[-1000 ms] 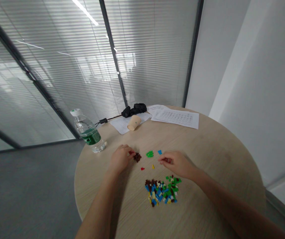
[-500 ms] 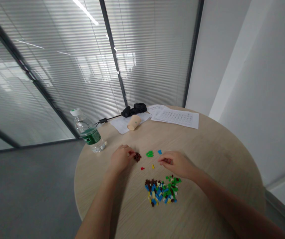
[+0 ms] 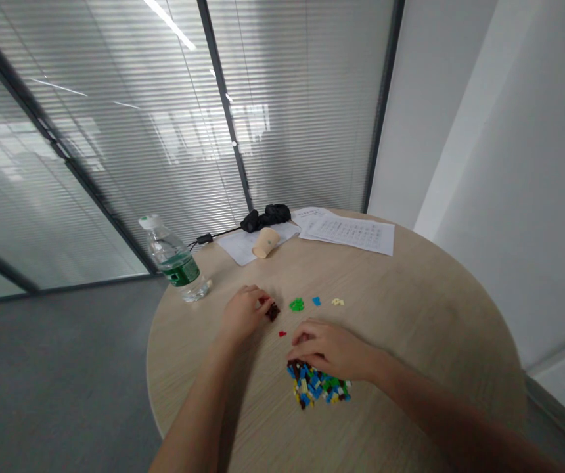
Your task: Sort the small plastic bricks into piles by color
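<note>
A glass partition (image 3: pixel 307 98) with blinds rises behind a round wood-grain table (image 3: pixel 435 315). Printed sheets (image 3: pixel 351 234) lie at its far edge; a clear bottle (image 3: pixel 179 266) with a green label stands at the left. The right hand (image 3: pixel 334 348) is over the far edge of a mixed brick pile (image 3: pixel 316 387), fingers bent and close together; I cannot tell whether they grip a piece. The left hand (image 3: pixel 244 314) has its fingertips narrowed at the brown bricks (image 3: pixel 273 313), its hold equally unclear. A black bundle (image 3: pixel 277 213) sits beside a toppled paper cup (image 3: pixel 266 243). Green bricks (image 3: pixel 297 305), cream bricks (image 3: pixel 338 302) and blue bricks (image 3: pixel 316 301) lie beyond the right hand, a red brick (image 3: pixel 282 334) between both hands.
</note>
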Available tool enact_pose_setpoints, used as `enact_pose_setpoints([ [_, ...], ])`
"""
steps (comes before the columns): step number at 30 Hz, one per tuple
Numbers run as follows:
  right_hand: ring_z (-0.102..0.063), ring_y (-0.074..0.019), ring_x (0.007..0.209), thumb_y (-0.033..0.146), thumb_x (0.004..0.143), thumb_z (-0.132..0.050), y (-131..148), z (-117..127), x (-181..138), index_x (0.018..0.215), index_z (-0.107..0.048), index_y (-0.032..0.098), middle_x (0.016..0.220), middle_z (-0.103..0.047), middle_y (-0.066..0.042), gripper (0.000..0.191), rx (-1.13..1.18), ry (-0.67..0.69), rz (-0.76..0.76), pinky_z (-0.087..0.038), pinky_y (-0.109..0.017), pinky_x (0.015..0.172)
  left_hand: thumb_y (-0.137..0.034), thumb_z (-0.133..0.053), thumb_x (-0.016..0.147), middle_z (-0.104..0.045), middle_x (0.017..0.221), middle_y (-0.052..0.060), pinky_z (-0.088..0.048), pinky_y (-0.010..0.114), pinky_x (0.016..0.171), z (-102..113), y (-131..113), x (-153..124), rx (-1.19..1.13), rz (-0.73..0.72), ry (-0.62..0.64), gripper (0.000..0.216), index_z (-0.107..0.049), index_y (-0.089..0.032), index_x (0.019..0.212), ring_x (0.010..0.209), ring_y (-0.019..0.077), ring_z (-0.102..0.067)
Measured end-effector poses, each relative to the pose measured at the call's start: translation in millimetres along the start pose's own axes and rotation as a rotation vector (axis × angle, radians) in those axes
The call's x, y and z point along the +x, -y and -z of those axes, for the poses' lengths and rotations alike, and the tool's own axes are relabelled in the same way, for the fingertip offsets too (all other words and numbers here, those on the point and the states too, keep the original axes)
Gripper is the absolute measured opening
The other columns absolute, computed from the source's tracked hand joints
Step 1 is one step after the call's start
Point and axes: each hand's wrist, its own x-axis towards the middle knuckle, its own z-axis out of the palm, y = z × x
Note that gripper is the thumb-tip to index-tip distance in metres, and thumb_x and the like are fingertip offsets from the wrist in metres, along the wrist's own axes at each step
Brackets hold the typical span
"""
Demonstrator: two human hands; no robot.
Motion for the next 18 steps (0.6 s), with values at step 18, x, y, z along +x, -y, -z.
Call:
enact_pose_setpoints([
  [18, -0.057, -0.0148, 0.094, 0.02, 0.085, -0.056, 2.1, 2.9, 1.2, 0.086, -0.07, 0.017, 0.098, -0.063, -0.006, 0.014, 0.131, 0.04, -0.032, -0.044, -0.026, 0.087, -0.031, -0.051, 0.084, -0.064, 0.078, 0.004, -0.042, 0.028, 0.069, -3.7, -7.4, 0.2, -0.224, -0.071, -0.04, 0.023, -0.067, -0.017, 0.076, 0.076, 0.0171, -0.056],
])
